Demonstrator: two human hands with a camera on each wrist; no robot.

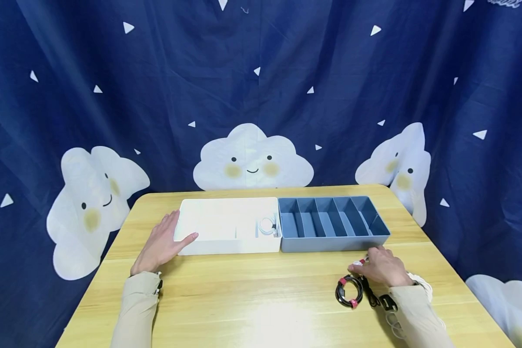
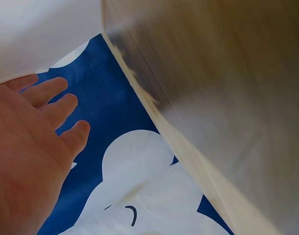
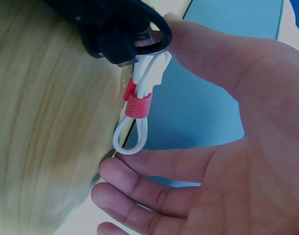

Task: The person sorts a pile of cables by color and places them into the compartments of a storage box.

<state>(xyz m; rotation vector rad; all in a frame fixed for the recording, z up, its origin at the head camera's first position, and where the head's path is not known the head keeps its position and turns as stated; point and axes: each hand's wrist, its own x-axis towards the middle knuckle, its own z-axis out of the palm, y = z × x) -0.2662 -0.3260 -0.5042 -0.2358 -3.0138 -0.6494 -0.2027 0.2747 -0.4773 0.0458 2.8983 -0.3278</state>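
Observation:
My left hand (image 1: 158, 245) rests against the left end of the white box (image 1: 228, 247), thumb along its front rim and fingers extended. In the left wrist view that hand (image 2: 27, 147) has its fingers spread beside the box wall. My right hand (image 1: 384, 266) is at the front wall of the blue-grey divided box (image 1: 335, 245). Below it lies a small folded white cable (image 3: 139, 73) with a red tie (image 3: 138, 105). In the right wrist view, thumb and loosely bent fingers stand at opposite ends of this cable, fingertips right at its loop. A black cable (image 3: 115, 29) overlaps the thumb tip.
A coiled white cable (image 1: 267, 225) lies in the white box's right compartment. A black coiled cable (image 1: 340, 293) with red ties and another black cable (image 1: 369, 292) lie near my right hand. White cable (image 1: 424, 285) shows beside the right forearm. A blue curtain (image 1: 261, 96) hangs behind the table.

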